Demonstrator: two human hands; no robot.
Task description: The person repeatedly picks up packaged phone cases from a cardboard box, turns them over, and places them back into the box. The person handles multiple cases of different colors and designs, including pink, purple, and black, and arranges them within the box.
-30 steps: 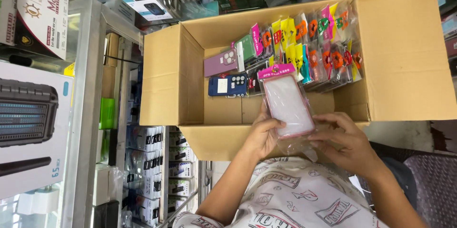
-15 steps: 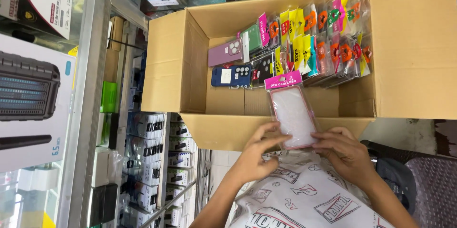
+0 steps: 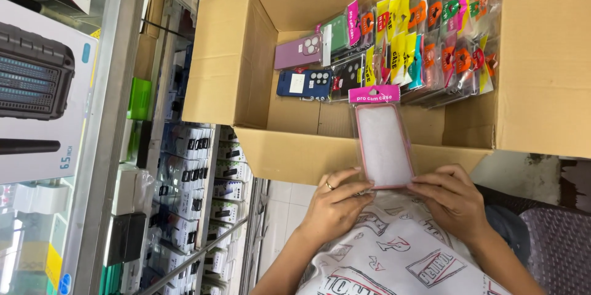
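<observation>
A clear phone case in a see-through sleeve with a pink header card (image 3: 383, 141) stands upright over the near edge of an open cardboard box (image 3: 221, 61). My left hand (image 3: 335, 202) pinches its lower left corner and my right hand (image 3: 452, 199) holds its lower right corner. Inside the box, several packaged phone cases (image 3: 431, 42) with yellow, pink and orange headers lean in a row. A purple case (image 3: 301, 52) and a dark blue case (image 3: 305, 84) lie loose beside them.
A glass display counter with shelves of small boxed goods (image 3: 197, 165) runs along the left. A large box showing a black speaker (image 3: 37, 85) sits on the counter. A printed white cloth (image 3: 400, 258) covers my lap below the hands.
The packaged clear case has come down and toward me, from inside the box to its near edge. Both hands slid to its bottom corners.
</observation>
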